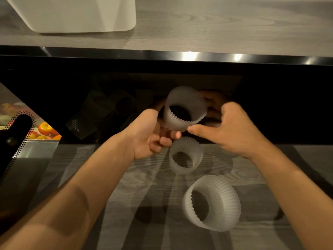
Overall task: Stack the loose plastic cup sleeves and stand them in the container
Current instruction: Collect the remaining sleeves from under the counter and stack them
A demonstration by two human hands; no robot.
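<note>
Stacking is barely begun: a raised sleeve (pixel 185 101) is gripped from below by the left hand (pixel 149 134) and pinched at its rim by the right hand (pixel 228 127). A middle sleeve (pixel 195 147) and a near sleeve (pixel 225 201) are left lying apart on the tabletop (pixel 144 186). The container (pixel 81 15) is set well away, its inside unseen.

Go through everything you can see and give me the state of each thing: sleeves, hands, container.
Held sleeve: off the table, gripped by both hands.
Middle sleeve: loose, lying on its side on the table.
Near sleeve: loose, on its side, apart from the middle one.
Left hand: fingers curled under the held sleeve.
Right hand: thumb on its rim, fingers behind it.
White container: on the upper counter, inside hidden.
</note>
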